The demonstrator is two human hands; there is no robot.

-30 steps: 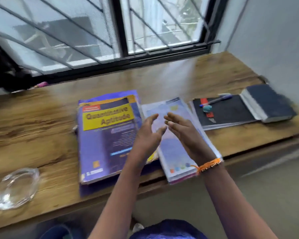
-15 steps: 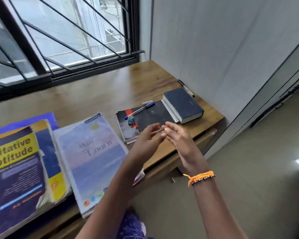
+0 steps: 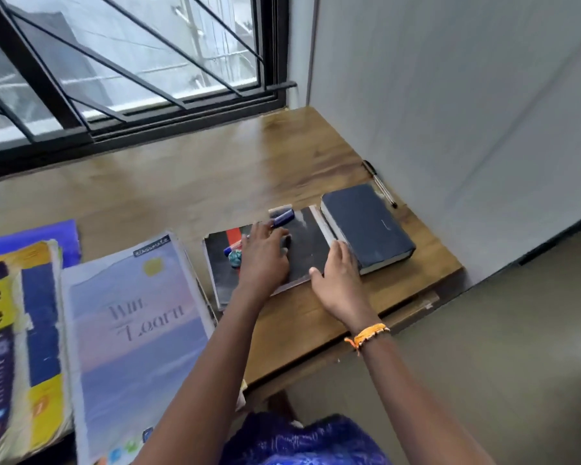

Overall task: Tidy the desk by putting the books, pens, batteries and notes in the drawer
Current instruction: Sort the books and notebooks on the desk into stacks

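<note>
A black notebook (image 3: 304, 245) lies on the wooden desk (image 3: 215, 182), with a blue pen (image 3: 282, 217) and a small teal object (image 3: 235, 258) on it. My left hand (image 3: 265, 260) lies flat on this notebook, fingertips at the blue pen. A thick navy book (image 3: 366, 223) overlaps the notebook's right edge. My right hand (image 3: 339, 280) rests at that book's near left corner, fingers against its edge and thumb spread. A black pen (image 3: 379, 184) lies by the wall. To the left are a pale lilac notebook (image 3: 135, 330) and a yellow-and-blue book (image 3: 14, 330).
A barred window (image 3: 131, 62) runs along the desk's far side. A grey wall (image 3: 450, 112) closes off the right end. Under the desk's front right edge a lower wooden ledge (image 3: 416, 307) shows. Grey floor (image 3: 483, 364) is at the right.
The view has swung right along the desk. Both hands, raised close together in the air before, have reached forward and come down: left onto the black notebook, right onto the navy book.
</note>
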